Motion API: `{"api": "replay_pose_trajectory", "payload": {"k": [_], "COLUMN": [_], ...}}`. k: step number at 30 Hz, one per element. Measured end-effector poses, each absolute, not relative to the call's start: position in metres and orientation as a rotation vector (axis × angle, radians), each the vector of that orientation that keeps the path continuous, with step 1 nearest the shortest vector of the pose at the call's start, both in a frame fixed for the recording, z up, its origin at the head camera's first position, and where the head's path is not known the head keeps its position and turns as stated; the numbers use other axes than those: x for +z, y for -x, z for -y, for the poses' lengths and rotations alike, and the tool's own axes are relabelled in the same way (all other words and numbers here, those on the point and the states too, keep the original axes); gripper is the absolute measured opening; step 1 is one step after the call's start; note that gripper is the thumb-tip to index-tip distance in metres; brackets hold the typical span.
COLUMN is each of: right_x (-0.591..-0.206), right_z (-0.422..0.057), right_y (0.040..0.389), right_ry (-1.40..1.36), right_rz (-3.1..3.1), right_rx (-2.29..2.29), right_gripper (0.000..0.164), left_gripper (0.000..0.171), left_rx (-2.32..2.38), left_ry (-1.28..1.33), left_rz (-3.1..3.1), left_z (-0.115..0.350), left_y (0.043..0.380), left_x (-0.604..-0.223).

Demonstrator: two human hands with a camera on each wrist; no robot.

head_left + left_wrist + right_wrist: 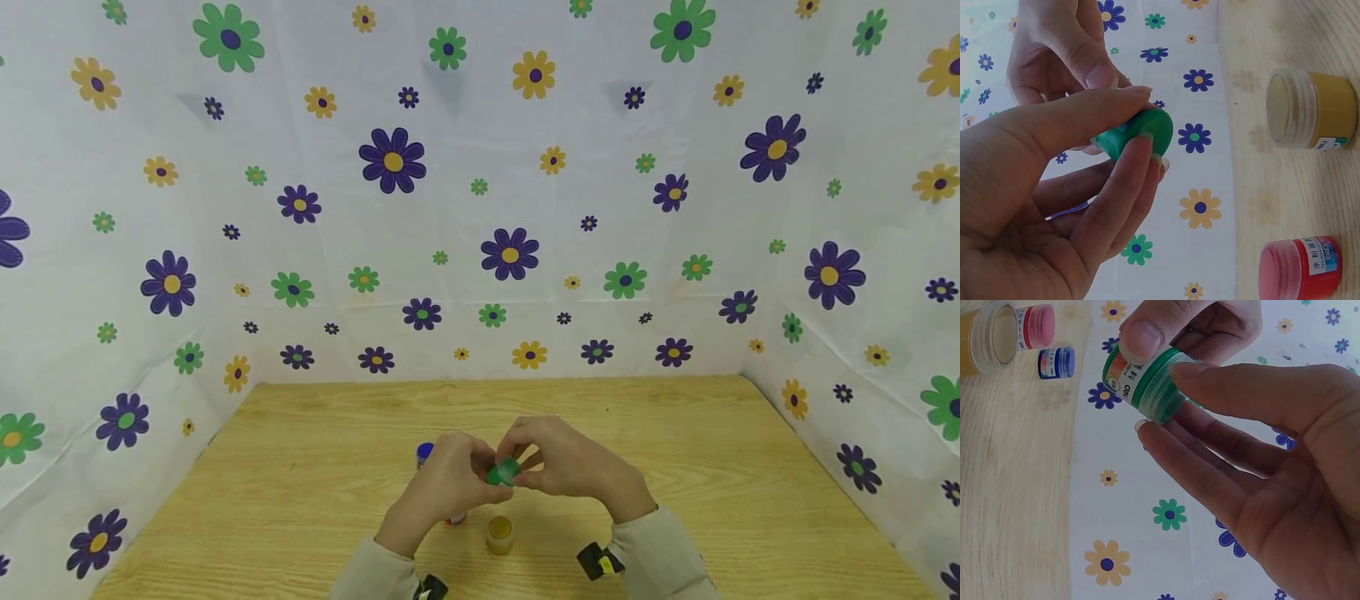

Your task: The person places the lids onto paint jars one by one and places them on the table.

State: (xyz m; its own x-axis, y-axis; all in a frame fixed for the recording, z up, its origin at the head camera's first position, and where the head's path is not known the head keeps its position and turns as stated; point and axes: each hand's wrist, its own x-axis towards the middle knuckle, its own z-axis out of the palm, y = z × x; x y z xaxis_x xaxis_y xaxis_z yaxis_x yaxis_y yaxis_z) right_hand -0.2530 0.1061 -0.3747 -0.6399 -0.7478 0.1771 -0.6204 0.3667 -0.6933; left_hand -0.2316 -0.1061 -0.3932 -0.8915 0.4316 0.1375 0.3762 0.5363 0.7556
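Note:
Above the table, a small green paint jar (504, 472) is held between both hands. My left hand (448, 477) grips the green body of the jar (1159, 128) with thumb and fingers. From the other side, my right hand (558, 460) pinches the translucent screw lid (1165, 394) between thumb and fingertips. The lid sits on the jar, and a printed label (1134, 375) shows on its side. Tilted on its side in the air, the jar touches nothing but the fingers.
A yellow paint jar (499, 535) stands on the wooden table (300, 483) just below the hands. A red paint jar (1310, 269) and a blue one (1057, 362) stand toward the left, partly hidden by my left arm in the head view. Flowered cloth (465, 208) encloses the table's back and sides.

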Motion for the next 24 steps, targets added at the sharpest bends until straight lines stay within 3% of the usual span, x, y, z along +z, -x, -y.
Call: {"api": "replay_pose_trajectory", "payload": {"k": [24], "right_x": [-0.3771], "right_z": [-0.1057], "right_y": [0.2549], "right_ry": [1.203], "right_rz": [-2.493], "right_rx": [-1.1], "right_gripper": [0.013], "left_gripper": [0.014], "left_rx": [1.299], "left_ry": [-0.733], "left_rz": [-2.696], "left_z": [0.1053], "left_y": [0.2317], "left_x": [-0.3941]}}
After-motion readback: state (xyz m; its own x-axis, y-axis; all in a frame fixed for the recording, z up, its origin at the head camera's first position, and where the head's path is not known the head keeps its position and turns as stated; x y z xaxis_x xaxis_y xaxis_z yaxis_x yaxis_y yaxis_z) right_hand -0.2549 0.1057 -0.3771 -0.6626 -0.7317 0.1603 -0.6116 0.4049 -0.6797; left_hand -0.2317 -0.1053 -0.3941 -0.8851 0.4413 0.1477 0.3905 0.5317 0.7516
